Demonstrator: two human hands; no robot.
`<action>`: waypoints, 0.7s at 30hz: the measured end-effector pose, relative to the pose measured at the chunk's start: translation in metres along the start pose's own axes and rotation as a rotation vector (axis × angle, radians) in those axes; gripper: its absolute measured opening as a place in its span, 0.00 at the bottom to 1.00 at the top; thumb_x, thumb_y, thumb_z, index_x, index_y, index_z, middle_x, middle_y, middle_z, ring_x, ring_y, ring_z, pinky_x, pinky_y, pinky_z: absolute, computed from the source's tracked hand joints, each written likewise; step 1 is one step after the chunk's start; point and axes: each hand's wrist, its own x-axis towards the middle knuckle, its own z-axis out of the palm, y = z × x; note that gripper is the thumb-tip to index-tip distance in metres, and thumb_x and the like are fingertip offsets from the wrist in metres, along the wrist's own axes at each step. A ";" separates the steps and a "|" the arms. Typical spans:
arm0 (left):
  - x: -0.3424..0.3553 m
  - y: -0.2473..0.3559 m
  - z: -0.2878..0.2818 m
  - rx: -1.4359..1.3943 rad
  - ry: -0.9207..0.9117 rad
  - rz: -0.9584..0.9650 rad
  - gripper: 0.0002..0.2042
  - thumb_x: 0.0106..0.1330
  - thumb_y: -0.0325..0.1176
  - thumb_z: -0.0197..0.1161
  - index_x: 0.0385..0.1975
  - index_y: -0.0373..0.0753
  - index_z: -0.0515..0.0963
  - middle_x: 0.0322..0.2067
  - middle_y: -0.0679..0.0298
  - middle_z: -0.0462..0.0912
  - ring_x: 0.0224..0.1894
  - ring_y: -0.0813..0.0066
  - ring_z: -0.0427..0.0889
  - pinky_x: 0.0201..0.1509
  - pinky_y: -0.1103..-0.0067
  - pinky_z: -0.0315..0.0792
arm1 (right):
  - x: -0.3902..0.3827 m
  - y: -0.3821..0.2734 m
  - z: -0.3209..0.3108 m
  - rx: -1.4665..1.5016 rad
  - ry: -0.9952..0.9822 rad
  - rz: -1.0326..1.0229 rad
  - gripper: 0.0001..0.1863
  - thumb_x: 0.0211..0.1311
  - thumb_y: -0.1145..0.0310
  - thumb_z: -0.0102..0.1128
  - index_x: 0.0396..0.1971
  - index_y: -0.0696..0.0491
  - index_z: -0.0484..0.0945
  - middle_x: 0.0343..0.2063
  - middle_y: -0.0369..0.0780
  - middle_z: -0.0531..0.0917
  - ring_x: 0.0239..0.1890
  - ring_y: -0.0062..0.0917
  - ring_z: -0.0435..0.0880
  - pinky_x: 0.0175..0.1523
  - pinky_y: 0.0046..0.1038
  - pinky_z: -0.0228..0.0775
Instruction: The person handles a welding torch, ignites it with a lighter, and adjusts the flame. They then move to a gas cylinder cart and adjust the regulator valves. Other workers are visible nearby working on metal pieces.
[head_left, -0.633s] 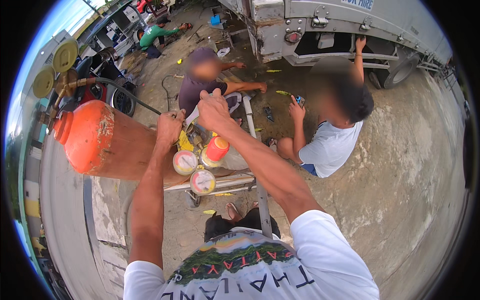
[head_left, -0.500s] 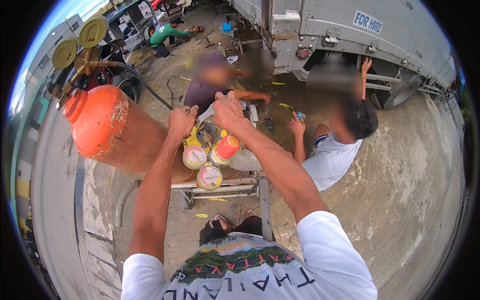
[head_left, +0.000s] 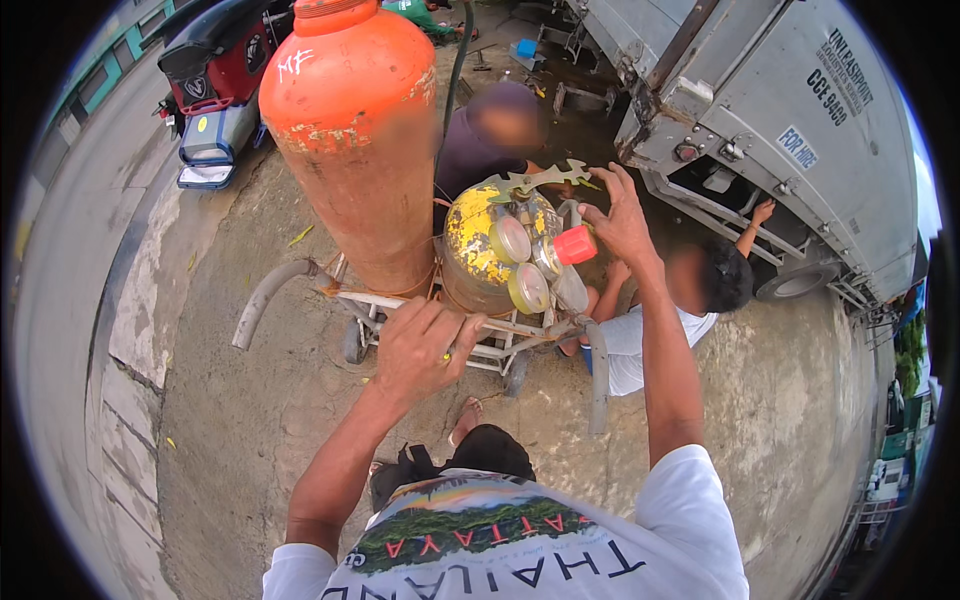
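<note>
A squat, yellow-flaked gas cylinder (head_left: 464,228) stands in a white-framed cart (head_left: 490,352), beside a tall orange, rust-worn cylinder (head_left: 360,170). Across its valve lies a flat, notched metal wrench (head_left: 535,181). My right hand (head_left: 625,222) has its fingers bent at the wrench's far right end. Below that hand are two round gauges (head_left: 528,287) and a red-capped fitting (head_left: 574,245). My left hand (head_left: 420,345), wearing a ring, is closed in front of the cart's upper bar; its palm side is hidden, so what it grips cannot be made out.
Curved grey cart handles (head_left: 262,300) stick out toward me on both sides. A person in a purple shirt (head_left: 475,155) crouches behind the cylinders. Another in a light shirt (head_left: 650,335) sits at right, by a grey truck body (head_left: 760,130). A dark hose (head_left: 455,85) rises beside the orange cylinder.
My left hand has left the wrench and come down nearer me, beside the cart. My right hand has moved rightward at the wrench's end. The view has shifted, with the cylinders now more upright.
</note>
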 end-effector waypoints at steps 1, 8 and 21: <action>-0.044 -0.005 -0.015 0.014 -0.066 -0.039 0.08 0.60 0.29 0.70 0.24 0.35 0.78 0.22 0.57 0.78 0.25 0.58 0.77 0.30 0.67 0.70 | -0.015 -0.003 -0.010 0.066 0.028 0.048 0.32 0.57 0.64 0.70 0.62 0.49 0.71 0.67 0.50 0.65 0.63 0.43 0.73 0.64 0.39 0.68; -0.414 -0.053 -0.146 0.130 -0.476 -0.973 0.16 0.62 0.42 0.67 0.23 0.34 0.81 0.24 0.48 0.83 0.29 0.46 0.83 0.34 0.61 0.76 | -0.231 0.003 -0.024 0.737 0.513 1.006 0.23 0.65 0.60 0.65 0.56 0.53 0.74 0.49 0.39 0.79 0.46 0.28 0.80 0.44 0.30 0.73; -0.435 -0.173 -0.311 0.273 -0.335 -1.215 0.17 0.64 0.44 0.67 0.29 0.33 0.83 0.22 0.44 0.81 0.28 0.42 0.83 0.32 0.62 0.74 | -0.638 -0.245 0.255 0.486 -1.045 1.246 0.15 0.63 0.63 0.66 0.46 0.54 0.82 0.39 0.44 0.84 0.35 0.33 0.82 0.39 0.38 0.74</action>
